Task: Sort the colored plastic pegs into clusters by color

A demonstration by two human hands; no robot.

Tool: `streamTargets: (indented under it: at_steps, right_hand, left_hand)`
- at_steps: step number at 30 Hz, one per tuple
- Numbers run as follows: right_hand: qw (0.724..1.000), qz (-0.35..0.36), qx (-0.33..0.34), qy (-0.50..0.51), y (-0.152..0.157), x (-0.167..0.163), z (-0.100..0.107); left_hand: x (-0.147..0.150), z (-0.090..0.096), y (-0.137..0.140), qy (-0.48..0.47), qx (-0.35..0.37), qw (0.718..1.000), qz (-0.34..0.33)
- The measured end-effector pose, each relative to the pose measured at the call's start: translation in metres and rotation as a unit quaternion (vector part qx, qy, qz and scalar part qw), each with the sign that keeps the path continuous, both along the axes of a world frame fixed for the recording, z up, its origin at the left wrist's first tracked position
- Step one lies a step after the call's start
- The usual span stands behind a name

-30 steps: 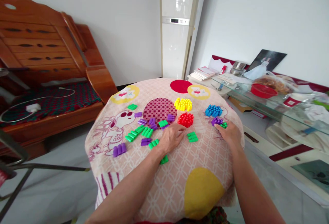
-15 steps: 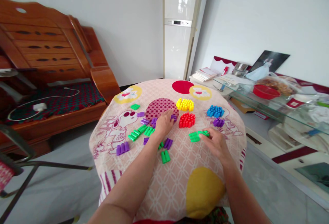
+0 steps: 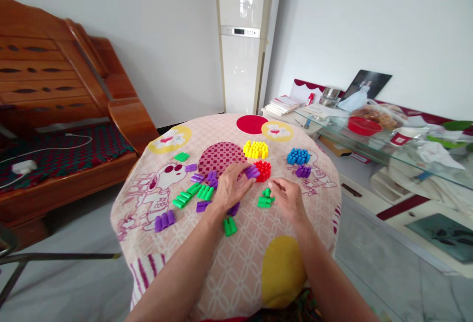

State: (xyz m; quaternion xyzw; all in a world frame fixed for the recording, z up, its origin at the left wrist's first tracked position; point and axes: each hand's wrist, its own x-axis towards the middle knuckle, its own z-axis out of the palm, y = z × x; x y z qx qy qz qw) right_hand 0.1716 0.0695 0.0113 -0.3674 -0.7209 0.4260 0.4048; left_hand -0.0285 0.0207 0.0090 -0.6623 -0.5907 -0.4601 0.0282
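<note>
My left hand (image 3: 232,186) is closed on a purple plastic block (image 3: 253,171) made of joined tubes, held at its fingertips in front of the red blocks. My right hand (image 3: 288,197) has its fingers curled together beside the green blocks (image 3: 264,200); whether anything is between them is hidden. Tight upright clusters of yellow blocks (image 3: 255,150), red blocks (image 3: 262,171) and blue blocks (image 3: 298,156) stand on the table, with a small purple cluster (image 3: 303,171) at the right. Loose green pieces (image 3: 205,192) and purple pieces (image 3: 164,220) lie scattered on the left, some hidden under my left forearm.
A patterned cloth covers the round table (image 3: 244,272). Left of it stands a wooden bench (image 3: 125,120) with a white charger (image 3: 24,166). On the right, a glass-topped cabinet (image 3: 373,144) holds a red bowl (image 3: 365,125) and papers. A tall white appliance (image 3: 242,65) stands behind.
My left hand has lifted the purple block toward the red cluster. My right hand has drawn inward, and the green piece it held now sits by the other green blocks. The view has turned right.
</note>
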Motion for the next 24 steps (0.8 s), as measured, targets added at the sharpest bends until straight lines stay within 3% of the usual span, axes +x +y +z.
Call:
streamTargets:
  at_steps: [4, 14, 16, 19, 21, 24]
  right_hand:
    - [0.998, 0.028, -0.046, 0.038, -0.004, -0.005, 0.006]
    - [0.995, 0.022, -0.074, 0.071, -0.005, 0.015, -0.002]
    - [0.998, -0.006, -0.053, 0.046, 0.002, 0.026, -0.005]
    - [0.994, -0.109, 0.024, -0.013, 0.024, 0.052, -0.010]
    - [0.977, -0.176, 0.092, -0.076, 0.042, 0.070, -0.015]
    - [0.951, -0.225, 0.138, -0.158, 0.067, 0.092, -0.023]
  left_hand:
    - [0.018, 0.002, -0.010, -0.008, 0.000, 0.998, -0.064]
    - [0.033, -0.005, -0.007, 0.005, -0.023, 0.993, -0.112]
    - [0.033, -0.006, -0.007, 0.013, -0.016, 0.993, -0.118]
    - [0.028, -0.006, -0.007, 0.006, 0.009, 0.995, -0.097]
    - [0.023, -0.005, -0.006, -0.007, 0.024, 0.998, -0.062]
    - [0.013, -0.003, -0.005, -0.035, 0.023, 0.999, 0.004]
